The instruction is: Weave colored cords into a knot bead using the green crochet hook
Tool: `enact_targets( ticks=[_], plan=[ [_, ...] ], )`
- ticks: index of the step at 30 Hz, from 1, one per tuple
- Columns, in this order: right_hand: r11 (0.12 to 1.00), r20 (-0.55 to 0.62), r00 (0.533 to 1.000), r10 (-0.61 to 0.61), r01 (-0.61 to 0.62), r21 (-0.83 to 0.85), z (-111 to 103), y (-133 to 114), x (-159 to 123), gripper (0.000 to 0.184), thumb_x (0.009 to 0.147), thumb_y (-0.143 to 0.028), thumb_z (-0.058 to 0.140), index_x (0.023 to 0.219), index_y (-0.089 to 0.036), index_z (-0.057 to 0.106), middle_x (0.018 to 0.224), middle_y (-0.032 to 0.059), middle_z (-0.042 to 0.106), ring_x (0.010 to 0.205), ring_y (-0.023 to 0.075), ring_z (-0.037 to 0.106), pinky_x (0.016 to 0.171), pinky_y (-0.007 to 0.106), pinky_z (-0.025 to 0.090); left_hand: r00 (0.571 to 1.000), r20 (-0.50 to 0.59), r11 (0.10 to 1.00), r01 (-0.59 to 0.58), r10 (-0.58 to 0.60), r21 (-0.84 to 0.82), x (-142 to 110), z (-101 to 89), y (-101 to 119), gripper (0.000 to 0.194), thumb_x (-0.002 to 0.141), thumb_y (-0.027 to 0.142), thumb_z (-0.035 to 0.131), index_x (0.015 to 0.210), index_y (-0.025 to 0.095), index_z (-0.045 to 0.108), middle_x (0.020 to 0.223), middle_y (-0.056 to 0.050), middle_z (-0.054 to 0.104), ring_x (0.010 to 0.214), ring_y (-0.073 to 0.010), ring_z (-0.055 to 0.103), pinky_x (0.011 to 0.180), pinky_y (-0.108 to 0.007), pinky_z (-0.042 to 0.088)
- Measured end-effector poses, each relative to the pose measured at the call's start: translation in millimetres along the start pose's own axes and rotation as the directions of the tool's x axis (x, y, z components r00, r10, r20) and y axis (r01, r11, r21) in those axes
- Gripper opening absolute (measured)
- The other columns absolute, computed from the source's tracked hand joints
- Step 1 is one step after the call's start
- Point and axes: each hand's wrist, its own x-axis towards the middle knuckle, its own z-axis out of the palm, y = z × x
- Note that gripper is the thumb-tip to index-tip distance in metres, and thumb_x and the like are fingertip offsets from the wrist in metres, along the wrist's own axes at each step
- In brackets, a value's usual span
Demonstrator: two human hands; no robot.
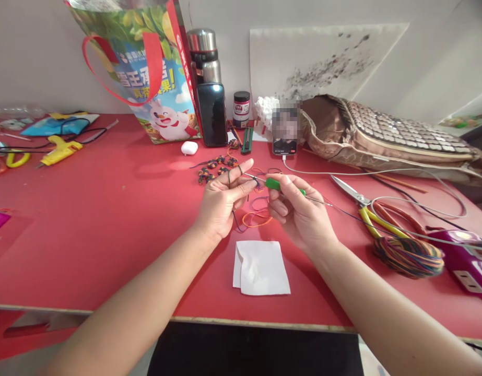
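My right hand (305, 216) is closed around the green handle of a crochet hook (272, 184). The hook's thin metal shaft points left, toward my other hand. In my left hand (219, 203), thumb and fingers pinch a small dark piece of yarn work (257, 183), and a strand loops round a raised finger. The hook tip reaches this piece; whether it passes through a loop is too small to tell. Loose orange and dark yarn (256, 218) lies on the table below my hands. Just beyond my left hand sit several small multicoloured knotted yarn pieces (215, 166).
A folded white tissue (264, 269) lies near the front of the red table (107, 235). To the right are scissors (356, 193), a multicoloured yarn ball (409, 256), a purple power strip (463, 261) and a cable. Phones (212, 115), a bag (381, 125) and a glue gun (61, 150) stand farther back.
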Motion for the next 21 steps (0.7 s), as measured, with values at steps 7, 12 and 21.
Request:
enact_targets(
  ticks=[7, 12, 21],
  plan=[
    [0.999, -0.033, 0.999, 0.006, -0.005, 0.032, 0.3, 2.4, 1.0, 0.023, 0.082, -0.041, 0.087, 0.090, -0.021, 0.082, 0.070, -0.0027, 0.063, 0.049, 0.0058, 0.045, 0.043, 0.021, 0.042, 1.000, 0.010, 1.000, 0.016, -0.017, 0.023, -2.0, 1.7, 0.6, 0.031, 0.071, 0.011, 0.086, 0.099, 0.024, 0.088, 0.072, -0.001, 0.073, 0.047, -0.0018, 0.034, 0.043, -0.020, 0.020],
    [0.998, -0.032, 0.999, 0.016, -0.014, 0.057, 1.2, 5.4, 1.2, 0.023, 0.083, -0.041, 0.087, 0.091, -0.021, 0.081, 0.070, -0.0025, 0.064, 0.051, 0.0063, 0.046, 0.045, 0.021, 0.043, 1.000, 0.011, 1.000, -0.005, 0.004, 0.018, -3.0, 2.6, 2.8, 0.033, 0.069, 0.009, 0.086, 0.098, 0.024, 0.088, 0.071, 0.000, 0.072, 0.050, -0.0031, 0.037, 0.043, -0.020, 0.020],
    [0.995, 0.011, 0.998, 0.061, -0.061, 0.077, 0.0, -1.2, 1.0, 0.024, 0.082, -0.040, 0.088, 0.092, -0.019, 0.081, 0.071, -0.0023, 0.062, 0.050, 0.0051, 0.041, 0.042, 0.019, 0.036, 0.999, 0.030, 1.000, -0.017, 0.017, 0.025, -4.7, 2.0, 1.8, 0.031, 0.069, 0.013, 0.088, 0.097, 0.026, 0.088, 0.071, 0.002, 0.068, 0.050, -0.0038, 0.036, 0.045, -0.024, 0.024]
  ],
)
